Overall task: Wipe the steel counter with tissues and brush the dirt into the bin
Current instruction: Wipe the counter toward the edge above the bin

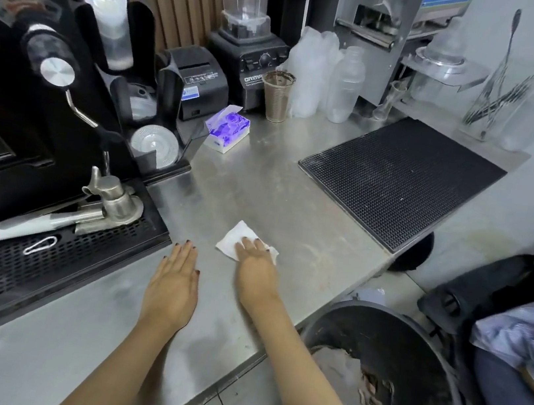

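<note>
A white tissue [236, 236] lies flat on the steel counter [261, 187]. My right hand [254, 263] presses on it with straight fingers, covering its right half. My left hand [174, 282] rests flat on the counter just to the left, palm down, holding nothing. A pale smear of dirt [317, 253] marks the counter to the right of the tissue, near the edge. The black round bin [389, 328] stands on the floor below the counter's right edge, with rubbish inside. A tissue box [227, 130] with a purple top sits further back.
A coffee machine with a black drip tray [42, 259] fills the left. A black rubber mat [400, 180] covers the back right. A blender [247, 46], a receipt printer [201, 78], a steel cup [276, 96] and plastic bottles line the back. A seated person [521, 344] is at the right.
</note>
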`<state>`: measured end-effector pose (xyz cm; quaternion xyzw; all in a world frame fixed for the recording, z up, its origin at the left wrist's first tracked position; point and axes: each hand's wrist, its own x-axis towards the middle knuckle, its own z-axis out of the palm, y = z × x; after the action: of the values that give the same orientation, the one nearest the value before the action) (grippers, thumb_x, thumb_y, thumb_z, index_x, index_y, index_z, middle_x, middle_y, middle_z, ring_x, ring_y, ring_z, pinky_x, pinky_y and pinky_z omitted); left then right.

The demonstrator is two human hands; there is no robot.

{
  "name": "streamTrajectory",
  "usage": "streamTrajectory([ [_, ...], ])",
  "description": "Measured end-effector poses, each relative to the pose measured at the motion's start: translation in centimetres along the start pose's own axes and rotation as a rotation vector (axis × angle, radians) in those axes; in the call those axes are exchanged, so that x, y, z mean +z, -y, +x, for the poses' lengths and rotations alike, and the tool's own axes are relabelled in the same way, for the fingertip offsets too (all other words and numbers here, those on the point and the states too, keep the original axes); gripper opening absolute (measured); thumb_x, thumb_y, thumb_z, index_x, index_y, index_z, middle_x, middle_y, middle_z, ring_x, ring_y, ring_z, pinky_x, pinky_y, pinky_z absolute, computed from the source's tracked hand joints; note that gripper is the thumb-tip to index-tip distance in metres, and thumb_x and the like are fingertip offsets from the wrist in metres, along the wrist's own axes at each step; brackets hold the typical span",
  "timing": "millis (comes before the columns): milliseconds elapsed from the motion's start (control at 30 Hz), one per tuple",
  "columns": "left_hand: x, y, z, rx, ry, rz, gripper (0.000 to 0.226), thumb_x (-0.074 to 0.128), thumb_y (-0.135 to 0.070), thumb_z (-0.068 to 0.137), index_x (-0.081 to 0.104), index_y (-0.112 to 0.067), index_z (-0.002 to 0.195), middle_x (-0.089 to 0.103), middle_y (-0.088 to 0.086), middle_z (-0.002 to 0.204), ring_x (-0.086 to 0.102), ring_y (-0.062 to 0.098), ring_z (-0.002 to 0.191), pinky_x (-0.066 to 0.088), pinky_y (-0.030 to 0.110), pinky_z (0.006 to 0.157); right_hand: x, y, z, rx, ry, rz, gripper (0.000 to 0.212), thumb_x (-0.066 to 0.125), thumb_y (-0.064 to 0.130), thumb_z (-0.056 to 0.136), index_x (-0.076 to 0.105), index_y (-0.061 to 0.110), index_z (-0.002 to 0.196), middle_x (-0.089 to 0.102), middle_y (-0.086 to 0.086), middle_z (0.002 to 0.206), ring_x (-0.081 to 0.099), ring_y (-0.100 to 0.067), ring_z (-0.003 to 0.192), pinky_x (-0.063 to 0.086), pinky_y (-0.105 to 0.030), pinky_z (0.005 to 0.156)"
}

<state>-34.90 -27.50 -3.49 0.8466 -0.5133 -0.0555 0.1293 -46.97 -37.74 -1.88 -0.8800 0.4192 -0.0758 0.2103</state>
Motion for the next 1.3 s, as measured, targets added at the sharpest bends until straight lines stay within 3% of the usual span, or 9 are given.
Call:
streamTrajectory([
  [300, 0.3, 0.2, 0.1, 0.009, -0.007, 0.018, 0.050, 0.022, -0.022, 0.099, 0.013, -0.010, 0.147, 0.008, 0.001, 0.156, 0.002, 0.015, 0.144, 0.001, 0.028, 0.117, -4.3, -5.1, -3.8, 0.316, -0.211, -0.056, 0.062, 0.032, -0.010, 0.086, 0.020, 0.005, 0.145, 0.012, -0.009, 0.156, 0.005, -0.025, 0.145, 0.010, -0.033, 0.119],
  [400, 0.3, 0.2, 0.1, 0.007, -0.006, 0.018, 0.049, 0.022, -0.021, 0.099, 0.014, -0.010, 0.147, 0.009, 0.001, 0.156, 0.003, 0.015, 0.144, 0.002, 0.028, 0.117, -2.2, -2.2, -3.1, 0.138, -0.189, 0.011, 0.063, 0.030, -0.014, 0.087, 0.023, 0.009, 0.145, 0.012, -0.008, 0.156, 0.002, -0.026, 0.145, 0.005, -0.032, 0.118],
  [567, 0.2, 0.1, 0.2, 0.007, -0.010, 0.017, 0.049, 0.023, -0.020, 0.099, 0.016, -0.010, 0.147, 0.011, 0.002, 0.156, 0.005, 0.015, 0.144, 0.003, 0.029, 0.117, 0.7, 0.1, -4.1, -0.026, -0.104, 0.028, 0.048, 0.062, -0.005, 0.069, 0.063, 0.007, 0.115, 0.061, -0.013, 0.125, 0.053, -0.034, 0.121, 0.041, -0.042, 0.102],
  [700, 0.2, 0.0, 0.1, 0.009, -0.003, 0.019, 0.049, 0.022, -0.020, 0.099, 0.014, -0.010, 0.147, 0.009, 0.002, 0.156, 0.003, 0.015, 0.144, 0.002, 0.029, 0.118, -1.5, -2.9, -5.0, 0.026, -0.142, 0.008, 0.056, 0.041, -0.008, 0.087, 0.036, 0.008, 0.140, 0.031, -0.008, 0.150, 0.022, -0.026, 0.142, 0.010, -0.033, 0.117],
  [833, 0.1, 0.1, 0.0, 0.017, -0.004, 0.017, 0.049, 0.020, -0.021, 0.100, 0.014, -0.010, 0.147, 0.008, 0.002, 0.156, 0.002, 0.015, 0.144, 0.002, 0.029, 0.118, -4.2, -4.6, -6.6, 0.138, -0.099, -0.010, 0.064, 0.034, -0.012, 0.086, 0.028, 0.013, 0.144, 0.019, -0.002, 0.155, 0.008, -0.019, 0.145, 0.008, -0.024, 0.115],
  [933, 0.1, 0.1, 0.0, 0.015, 0.002, 0.006, 0.049, 0.020, -0.021, 0.100, 0.013, -0.010, 0.147, 0.007, 0.002, 0.156, 0.001, 0.015, 0.144, 0.002, 0.030, 0.118, -4.3, -1.6, -8.9, 0.001, 0.010, 0.006, 0.065, 0.035, -0.012, 0.085, 0.026, 0.013, 0.144, 0.011, -0.003, 0.157, 0.002, -0.021, 0.145, 0.004, -0.024, 0.115],
  [1000, 0.1, 0.0, 0.1, 0.017, 0.002, 0.006, 0.049, 0.020, -0.020, 0.099, 0.013, -0.010, 0.147, 0.007, 0.002, 0.156, 0.001, 0.015, 0.144, 0.001, 0.030, 0.118, -2.0, 1.1, -11.0, -0.170, 0.094, 0.048, 0.062, 0.041, -0.011, 0.084, 0.032, 0.010, 0.142, 0.018, -0.006, 0.155, 0.009, -0.024, 0.144, 0.008, -0.028, 0.116],
  [1133, 0.0, 0.1, 0.0, 0.026, -0.003, 0.006, 0.048, 0.021, -0.018, 0.100, 0.013, -0.009, 0.147, 0.006, 0.003, 0.156, 0.000, 0.015, 0.144, 0.000, 0.030, 0.117, 3.1, 3.1, -13.6, -0.269, 0.036, -0.003, 0.045, 0.067, 0.008, 0.066, 0.068, 0.025, 0.107, 0.065, 0.007, 0.121, 0.059, -0.018, 0.116, 0.043, -0.026, 0.099],
  [1300, -0.1, 0.3, -0.1, 0.034, 0.020, 0.004, 0.049, 0.019, -0.019, 0.100, 0.012, -0.009, 0.147, 0.006, 0.003, 0.156, 0.000, 0.016, 0.144, -0.001, 0.029, 0.116, 0.7, -0.5, -10.2, -0.057, 0.076, -0.078, 0.065, 0.047, -0.006, 0.085, 0.028, 0.015, 0.144, 0.017, -0.003, 0.156, 0.012, -0.023, 0.144, 0.007, -0.032, 0.117],
])
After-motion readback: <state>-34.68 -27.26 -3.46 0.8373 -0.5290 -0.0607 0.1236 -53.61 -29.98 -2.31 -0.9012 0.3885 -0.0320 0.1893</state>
